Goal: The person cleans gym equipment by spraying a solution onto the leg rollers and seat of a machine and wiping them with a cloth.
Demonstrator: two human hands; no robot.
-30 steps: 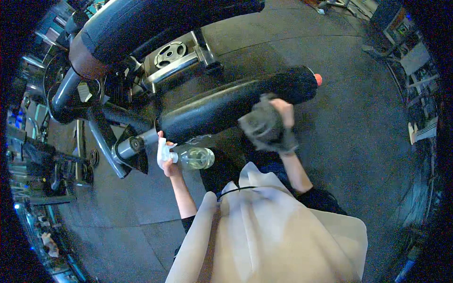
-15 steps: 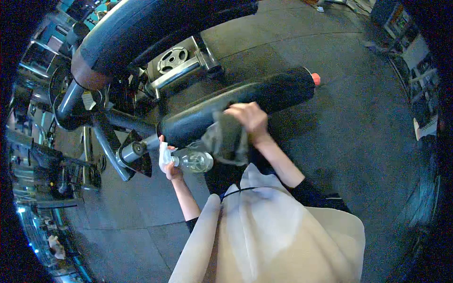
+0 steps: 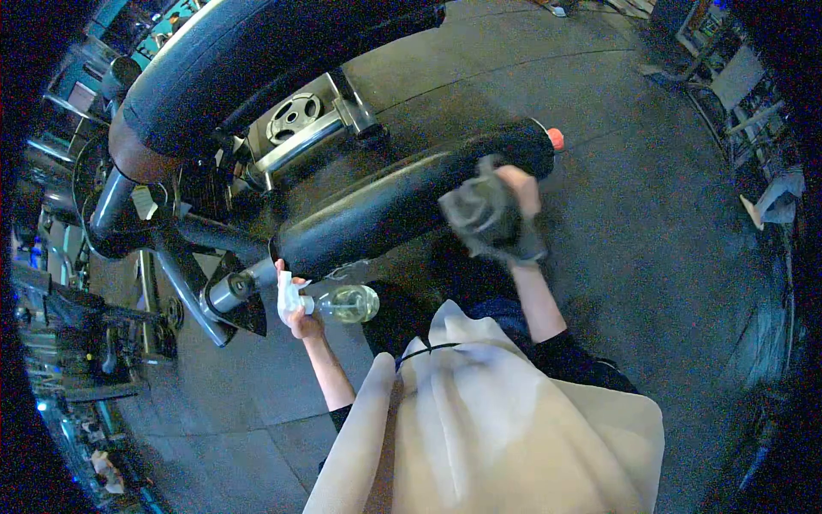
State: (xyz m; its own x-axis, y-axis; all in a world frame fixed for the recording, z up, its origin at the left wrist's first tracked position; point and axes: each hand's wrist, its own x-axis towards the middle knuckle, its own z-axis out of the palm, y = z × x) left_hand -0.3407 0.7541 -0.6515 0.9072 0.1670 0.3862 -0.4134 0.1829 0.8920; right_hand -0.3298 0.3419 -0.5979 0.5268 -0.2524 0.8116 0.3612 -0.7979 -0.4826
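One grey, crumpled cloth, clutched in the right grip; one clear, white-topped bottle, clasped in the left grip; one long black pad.

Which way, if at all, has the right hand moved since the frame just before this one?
Yes: the right hand, with the dark cloth, has moved along the black padded roller, toward its red end.

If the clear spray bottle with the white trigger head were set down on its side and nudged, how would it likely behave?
The clear, rounded spray bottle would probably roll, though its protruding white trigger head might stop it. Its see-through body looks smooth, so it could be slippery if wet.
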